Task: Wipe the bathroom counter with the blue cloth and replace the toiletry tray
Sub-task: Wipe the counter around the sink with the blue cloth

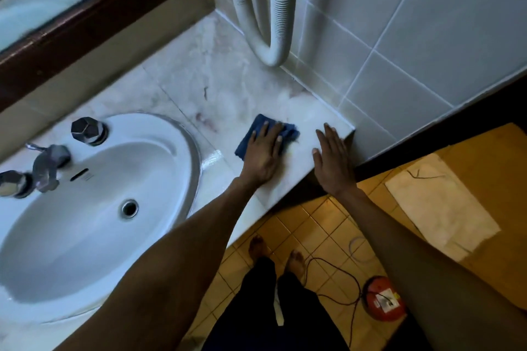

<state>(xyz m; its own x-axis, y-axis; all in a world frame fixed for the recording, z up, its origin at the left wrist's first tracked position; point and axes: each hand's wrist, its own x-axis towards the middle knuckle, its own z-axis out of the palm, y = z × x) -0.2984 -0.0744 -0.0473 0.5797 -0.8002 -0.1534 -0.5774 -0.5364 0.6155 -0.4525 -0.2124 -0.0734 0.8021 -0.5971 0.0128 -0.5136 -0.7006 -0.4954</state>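
While the left hand (263,151) lies flat with fingers spread, pressing the blue cloth (258,135) onto the counter (228,88) just right of the sink (94,208), the right hand (332,161) rests open near the corner. Good wiping likely needs firm, overlapping strokes toward the stained patches. No tray is visible.

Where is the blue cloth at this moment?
In the head view, the blue cloth lies flat on the marble counter, right of the sink, pressed under the left hand.
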